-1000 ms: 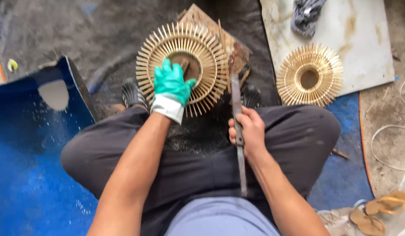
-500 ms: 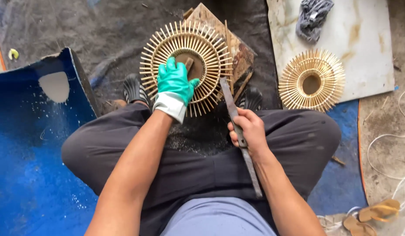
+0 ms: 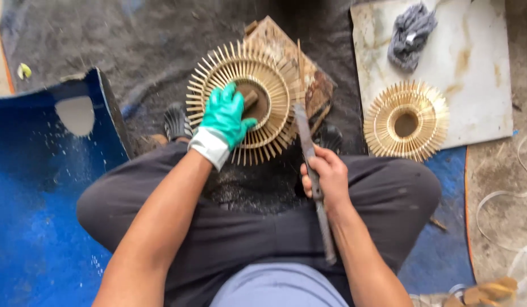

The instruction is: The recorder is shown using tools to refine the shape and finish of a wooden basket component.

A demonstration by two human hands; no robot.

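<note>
left hand (image 3: 226, 116): green rubber glove, white cuff | right hand (image 3: 326, 173): bare | forearms: no sleeves | trousers (image 3: 246, 227): dark grey | shirt (image 3: 277, 287): pale blue-grey | footwear (image 3: 177, 121): black

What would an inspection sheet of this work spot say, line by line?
Surface: dark dusty ground mat, with a wooden block under the work.
Job's things: round sunburst ring of bamboo sticks on the block; long flat metal blade.
Clutter: second finished ring and a grey rag on a pale board; sawdust on the lap.
Grip: left hand, in a green glove, presses on the ring; right hand, bare, closed round the blade.
Cables: pale cord looping on the ground at right.
Surroundings: blue sheet at left; sandals at lower right.
</note>
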